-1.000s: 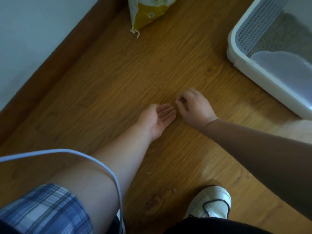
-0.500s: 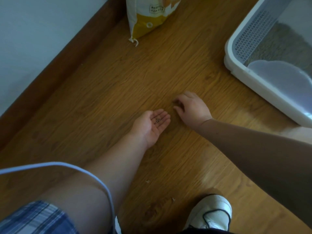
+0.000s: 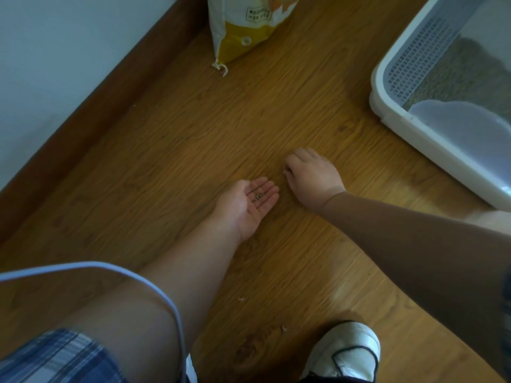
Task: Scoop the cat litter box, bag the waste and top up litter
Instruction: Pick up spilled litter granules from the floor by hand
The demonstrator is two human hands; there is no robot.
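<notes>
Since a second ago the right hand point(image 3: 312, 181) has drawn away from the left fingertips, where it was pinched close, and now sits a little up and to the right of them, with a strip of bare floor point(image 3: 171, 167) between the two hands. The left hand point(image 3: 246, 208) has stayed palm up, low over the floor, its fingers straight and released, and a few dark litter grains point(image 3: 258, 196) lie on them near the palm. The right hand is knuckles up, its fingers curled down with the tips at the boards. The tips are hidden, so I cannot tell whether they grasp a grain or only touch the wood.

The litter box point(image 3: 387, 106) stands at the right edge, well apart from both hands. It is white with a grey slotted insert, has grey-brown litter point(image 3: 456, 76) inside and a frosted panel point(image 3: 464, 128) at its near end. The yellow and white litter bag point(image 3: 243, 31) stands at the top by the skirting board point(image 3: 91, 111). Two pale crumbs point(image 3: 242, 299) lie on the floor near a white shoe point(image 3: 345, 352), and a pale cable point(image 3: 132, 272) arcs over the left arm.
</notes>
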